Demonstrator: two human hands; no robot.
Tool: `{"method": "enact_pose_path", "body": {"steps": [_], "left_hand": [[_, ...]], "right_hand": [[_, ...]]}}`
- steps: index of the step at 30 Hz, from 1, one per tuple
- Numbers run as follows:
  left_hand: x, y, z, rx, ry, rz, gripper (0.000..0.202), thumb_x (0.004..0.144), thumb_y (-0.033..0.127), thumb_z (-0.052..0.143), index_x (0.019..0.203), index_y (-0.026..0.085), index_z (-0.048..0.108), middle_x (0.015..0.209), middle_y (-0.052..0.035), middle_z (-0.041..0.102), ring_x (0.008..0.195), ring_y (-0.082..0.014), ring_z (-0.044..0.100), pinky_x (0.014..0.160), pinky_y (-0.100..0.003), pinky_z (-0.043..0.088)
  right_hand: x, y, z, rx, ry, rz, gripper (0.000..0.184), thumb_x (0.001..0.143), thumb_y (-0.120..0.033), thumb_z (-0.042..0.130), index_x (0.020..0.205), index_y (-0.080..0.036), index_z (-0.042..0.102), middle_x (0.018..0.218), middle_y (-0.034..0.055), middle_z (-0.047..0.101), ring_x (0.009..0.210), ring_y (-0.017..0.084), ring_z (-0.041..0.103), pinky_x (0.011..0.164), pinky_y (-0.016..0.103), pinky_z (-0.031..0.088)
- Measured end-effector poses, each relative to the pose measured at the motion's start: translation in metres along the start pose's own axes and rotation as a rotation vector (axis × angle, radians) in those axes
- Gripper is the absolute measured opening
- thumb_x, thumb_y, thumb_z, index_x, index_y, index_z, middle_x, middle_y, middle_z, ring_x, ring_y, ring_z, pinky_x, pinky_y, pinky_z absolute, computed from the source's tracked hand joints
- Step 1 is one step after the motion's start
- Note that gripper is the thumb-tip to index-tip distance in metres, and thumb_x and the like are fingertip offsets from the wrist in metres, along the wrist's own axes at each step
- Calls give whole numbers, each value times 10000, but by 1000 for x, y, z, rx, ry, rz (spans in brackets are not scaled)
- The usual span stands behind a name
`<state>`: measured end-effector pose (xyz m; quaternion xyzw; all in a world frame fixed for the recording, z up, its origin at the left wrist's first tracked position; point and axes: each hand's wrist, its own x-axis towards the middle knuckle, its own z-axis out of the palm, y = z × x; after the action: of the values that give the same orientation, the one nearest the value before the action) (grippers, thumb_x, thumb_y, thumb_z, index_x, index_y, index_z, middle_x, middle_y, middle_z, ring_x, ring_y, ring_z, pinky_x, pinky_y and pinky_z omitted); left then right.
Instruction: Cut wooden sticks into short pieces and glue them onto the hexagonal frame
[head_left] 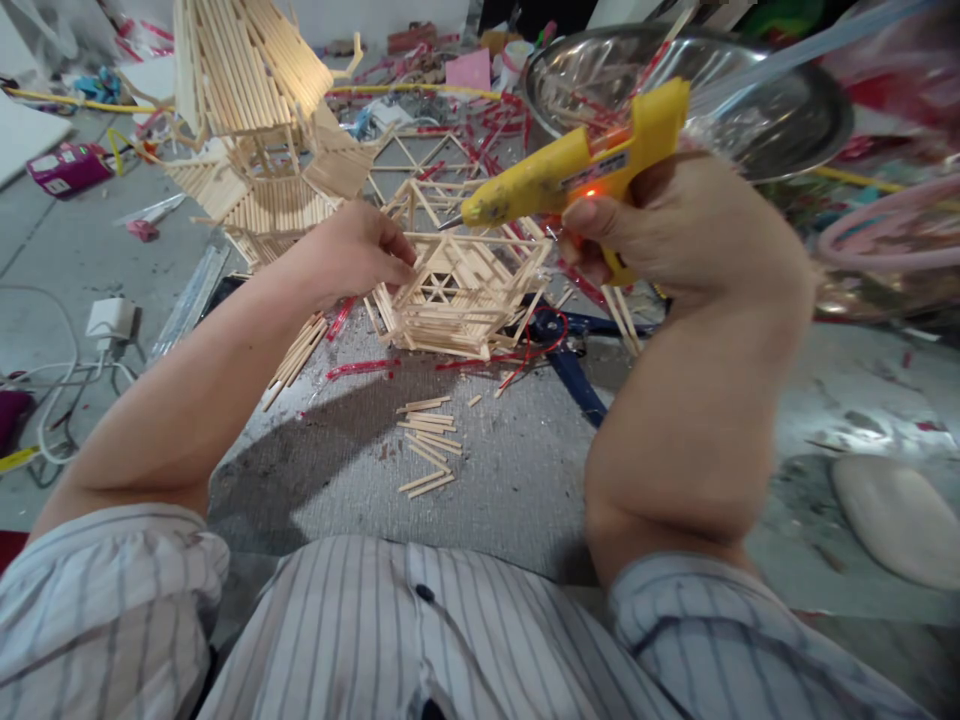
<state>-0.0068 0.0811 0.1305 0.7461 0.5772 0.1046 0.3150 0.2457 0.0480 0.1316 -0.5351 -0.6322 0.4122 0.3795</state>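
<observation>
My right hand (675,225) is wrapped round a yellow hot glue gun (555,175) with a lit red light on its side. The gun's nozzle points left, above the back rim of a many-sided wooden-stick frame (457,300). At that frame's upper left side, the curled fingers of my left hand (367,250) pinch its edge; any small piece between the fingertips is hidden. Behind my left hand stands a tiered tower (262,190) of the same sticks. Short loose sticks (429,440) lie in front of the frame.
A steel basin (795,110) sits at the back right. Blue-handled pliers (574,375) lie right of the frame. Longer sticks (296,355) are under my left forearm. A purple glue gun box-like object (69,170) and a white charger (111,320) are at left. Red plastic scraps are strewn about.
</observation>
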Motion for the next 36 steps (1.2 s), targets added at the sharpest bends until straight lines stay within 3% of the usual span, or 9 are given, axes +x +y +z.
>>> {"method": "enact_pose_path", "body": {"steps": [5,14,20,25,27,32,34,36], "left_hand": [[-2,3,2,-54,2,-1,154,694,152,691,844,150,724,553,28,515,521,-96,393,574,-286,320],[-7,-4,9,46,100,181,258,705,232,657,942,163,732,667,2,599,653,-133,536,616,-266,368],[-11,-3,10,87,118,215,275,716,229,649,975,166,717,717,1,632,749,-158,600,693,-276,416],[-9,-4,11,113,118,222,269,709,207,666,971,172,717,719,7,635,746,-155,603,708,-275,417],[-9,-4,12,108,121,217,264,711,190,663,968,165,717,705,12,623,734,-151,594,704,-277,412],[-9,-4,13,79,118,223,243,716,189,663,953,162,709,658,23,588,707,-147,576,682,-277,406],[-9,-5,13,73,124,234,234,714,188,663,942,162,707,638,27,574,701,-147,570,685,-281,405],[-8,-6,14,68,134,249,228,707,187,663,930,163,704,627,29,566,700,-148,563,692,-285,403]], "right_hand": [[-2,-3,-1,16,5,-17,316,846,-288,771,670,-150,547,509,-66,520,376,13,437,349,154,303],[-3,0,-4,32,0,-50,458,730,-540,781,679,-154,541,509,-82,537,359,10,445,346,149,299],[-1,4,-6,50,-17,-67,443,739,-524,792,672,-152,563,524,-61,550,374,17,456,335,162,306],[-2,4,-6,63,-44,-99,623,518,-729,779,665,-164,562,530,-62,560,378,26,457,334,171,297],[-2,2,-5,59,-39,-79,567,598,-671,801,663,-163,558,528,-61,550,380,24,452,344,169,298],[-3,-3,-1,39,-5,-23,332,854,-315,768,660,-158,549,522,-50,544,368,27,436,353,186,284],[-3,-4,-2,30,-17,-31,321,877,-284,746,661,-160,545,525,-47,546,371,28,436,361,189,289],[-2,-2,-4,13,-36,-62,352,863,-351,759,659,-163,542,528,-46,541,377,28,436,363,188,287]]}}
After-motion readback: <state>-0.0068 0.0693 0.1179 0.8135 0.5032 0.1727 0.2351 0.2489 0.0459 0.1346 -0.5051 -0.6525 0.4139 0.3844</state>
